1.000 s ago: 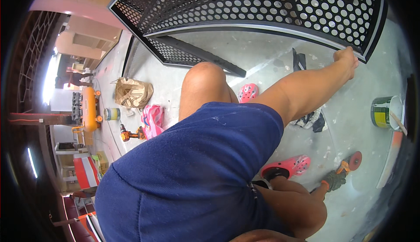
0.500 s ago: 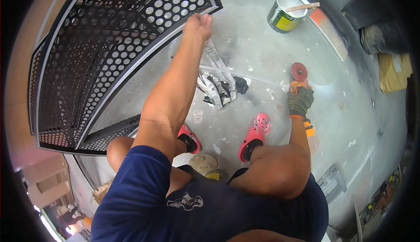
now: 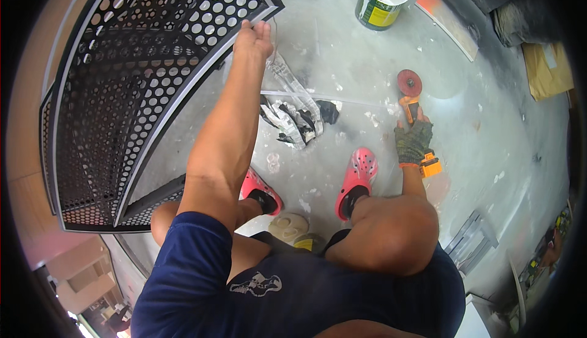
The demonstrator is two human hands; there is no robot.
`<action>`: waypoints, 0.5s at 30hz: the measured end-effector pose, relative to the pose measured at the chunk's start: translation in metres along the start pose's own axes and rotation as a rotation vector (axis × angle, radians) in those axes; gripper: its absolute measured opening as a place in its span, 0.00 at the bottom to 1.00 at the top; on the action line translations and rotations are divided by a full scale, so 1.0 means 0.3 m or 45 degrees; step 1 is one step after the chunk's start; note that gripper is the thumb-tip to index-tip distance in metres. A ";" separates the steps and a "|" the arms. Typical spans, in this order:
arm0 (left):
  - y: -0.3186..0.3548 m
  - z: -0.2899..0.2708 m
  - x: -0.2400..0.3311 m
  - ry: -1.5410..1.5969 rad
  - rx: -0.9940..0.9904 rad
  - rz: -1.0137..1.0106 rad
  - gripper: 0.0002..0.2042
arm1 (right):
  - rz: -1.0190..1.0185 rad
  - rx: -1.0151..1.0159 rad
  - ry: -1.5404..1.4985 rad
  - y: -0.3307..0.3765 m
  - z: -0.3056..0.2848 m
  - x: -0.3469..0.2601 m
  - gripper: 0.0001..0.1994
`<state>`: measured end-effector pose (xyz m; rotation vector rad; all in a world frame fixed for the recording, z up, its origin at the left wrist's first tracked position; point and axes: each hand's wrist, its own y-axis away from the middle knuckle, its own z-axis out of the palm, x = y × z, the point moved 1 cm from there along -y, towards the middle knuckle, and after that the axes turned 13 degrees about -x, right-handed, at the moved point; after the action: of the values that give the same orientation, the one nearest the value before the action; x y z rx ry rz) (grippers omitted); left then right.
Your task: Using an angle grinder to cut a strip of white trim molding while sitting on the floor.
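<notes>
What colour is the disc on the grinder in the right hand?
Red, on the grinder held by the gloved right hand; head view.

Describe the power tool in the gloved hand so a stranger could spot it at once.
Start at the grey concrete floor, right of the pink clogs. There the gloved right hand grips an orange angle grinder. Its round red disc, pointing toward the paint bucket, is the only such disc around.

Matt black perforated metal panel point(image 3: 140, 87); rough, probably concrete floor point(image 3: 477, 124).
</notes>
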<state>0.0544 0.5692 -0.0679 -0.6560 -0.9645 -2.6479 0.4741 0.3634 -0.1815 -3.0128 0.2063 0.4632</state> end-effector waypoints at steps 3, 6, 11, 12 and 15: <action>0.016 0.007 -0.029 -0.051 -0.049 -0.003 0.16 | -0.057 0.071 -0.028 0.000 -0.011 0.023 0.41; 0.003 -0.007 -0.028 -0.045 -0.062 0.008 0.16 | -0.079 0.079 -0.048 0.004 -0.025 0.031 0.41; 0.042 -0.035 -0.008 -0.011 -0.009 0.058 0.11 | -0.095 0.063 -0.044 0.073 -0.086 0.036 0.41; 0.058 -0.048 0.006 -0.047 -0.015 0.032 0.12 | -0.093 0.067 -0.018 0.101 -0.102 0.031 0.40; 0.110 -0.090 0.052 -0.163 -0.024 -0.014 0.11 | -0.103 -0.002 -0.075 0.216 -0.202 -0.015 0.33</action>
<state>0.0442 0.5256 -0.0606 -0.8360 -0.9806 -2.6545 0.4781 0.2936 -0.1268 -2.9908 0.0799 0.5437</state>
